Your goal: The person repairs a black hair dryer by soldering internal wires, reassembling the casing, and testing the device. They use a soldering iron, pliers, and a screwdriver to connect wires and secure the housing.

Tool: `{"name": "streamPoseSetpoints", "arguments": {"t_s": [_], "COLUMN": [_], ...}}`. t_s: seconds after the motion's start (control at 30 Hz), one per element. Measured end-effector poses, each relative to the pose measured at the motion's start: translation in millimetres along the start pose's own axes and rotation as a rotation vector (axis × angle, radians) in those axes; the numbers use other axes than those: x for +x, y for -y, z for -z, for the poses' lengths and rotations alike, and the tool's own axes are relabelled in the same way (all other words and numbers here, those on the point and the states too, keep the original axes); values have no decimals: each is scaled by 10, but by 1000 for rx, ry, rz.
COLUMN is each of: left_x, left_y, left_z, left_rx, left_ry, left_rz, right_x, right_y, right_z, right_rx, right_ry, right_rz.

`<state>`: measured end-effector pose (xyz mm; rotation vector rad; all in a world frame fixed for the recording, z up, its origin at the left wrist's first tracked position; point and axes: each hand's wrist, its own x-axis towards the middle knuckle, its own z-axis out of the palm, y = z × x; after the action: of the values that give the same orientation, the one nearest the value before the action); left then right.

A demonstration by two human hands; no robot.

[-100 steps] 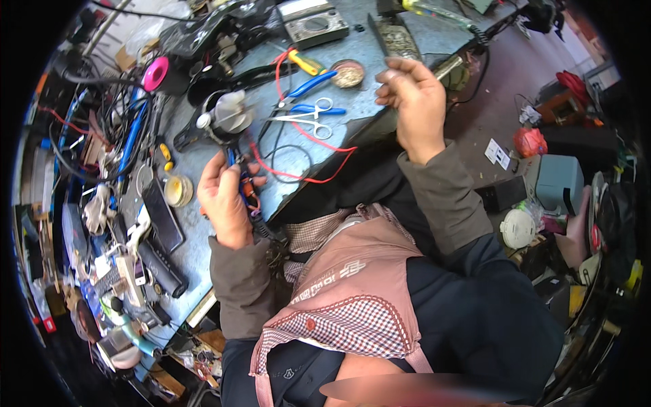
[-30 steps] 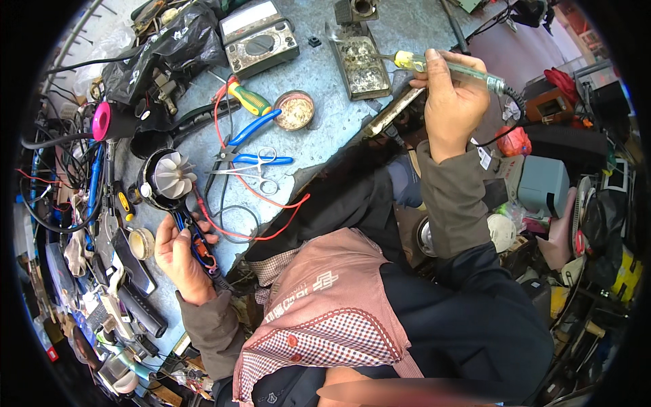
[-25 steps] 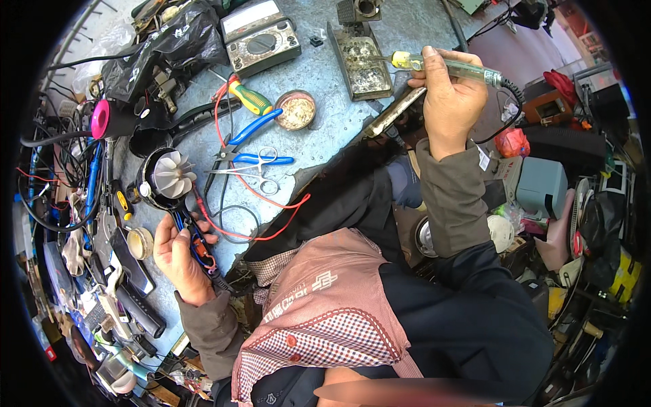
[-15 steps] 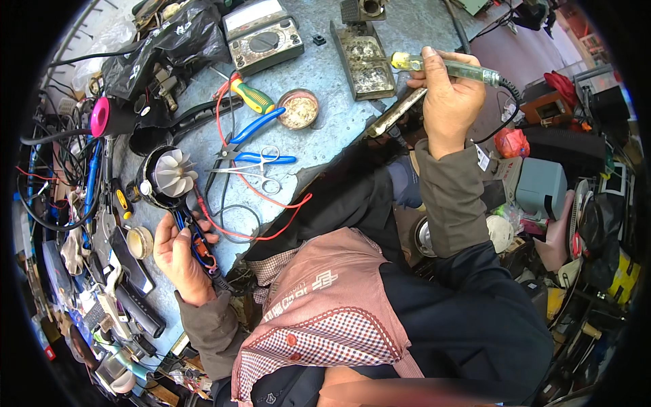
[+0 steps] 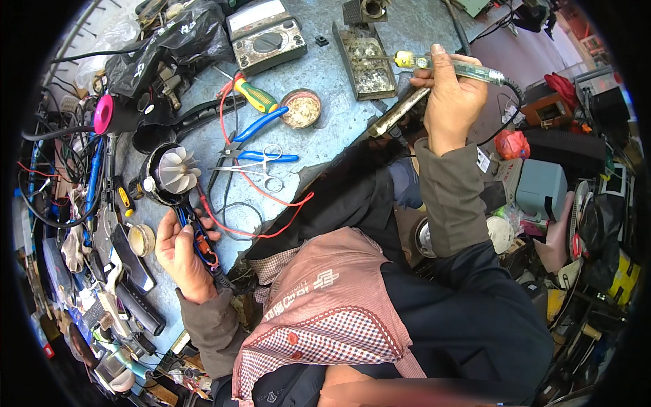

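Note:
My right hand (image 5: 456,102) is closed round the clear greenish handle of a soldering iron (image 5: 478,71) with a yellow collar. Its thin shaft points left over a dirty metal tray (image 5: 344,54); whether the tip touches the tray I cannot tell. At the lower left, my left hand (image 5: 184,254) is wrapped round the opened handle of a hair dryer (image 5: 201,241), where wires and an orange-red part show. A pale fan wheel (image 5: 178,171) in a round black housing sits at the dryer's upper end. Beside it lie blue-handled cutting pliers (image 5: 261,125) and silver locking forceps (image 5: 271,169).
An analog multimeter (image 5: 270,44) stands at the back, its red lead crossing the bench (image 5: 319,136). Near it are a green-and-yellow screwdriver (image 5: 256,95) and a round tin (image 5: 301,108). Black housing parts, a pink ring (image 5: 103,115) and clutter crowd the left. A grey-blue box (image 5: 541,188) stands right.
The soldering iron has tilted and shifted slightly, and its thin shaft now shows over the tray. My left hand keeps the same hold on the hair dryer handle.

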<state>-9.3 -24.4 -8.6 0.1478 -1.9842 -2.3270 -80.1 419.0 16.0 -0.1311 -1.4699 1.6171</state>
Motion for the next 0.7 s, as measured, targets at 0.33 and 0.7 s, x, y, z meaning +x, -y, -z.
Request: {"name": "streamPoseSetpoints", "arguments": {"t_s": [0.33, 0.7], "left_x": [-2, 7], "left_y": [1, -131], "left_z": [37, 40], "left_rx": [8, -130], "left_ry": [-13, -2], "left_rz": [-2, 10], "right_x": [5, -110], "right_y": [-51, 380], "right_z": [-2, -180], "right_rx": [-16, 97], "right_ry": [-43, 4], "right_rz": [-87, -65]}}
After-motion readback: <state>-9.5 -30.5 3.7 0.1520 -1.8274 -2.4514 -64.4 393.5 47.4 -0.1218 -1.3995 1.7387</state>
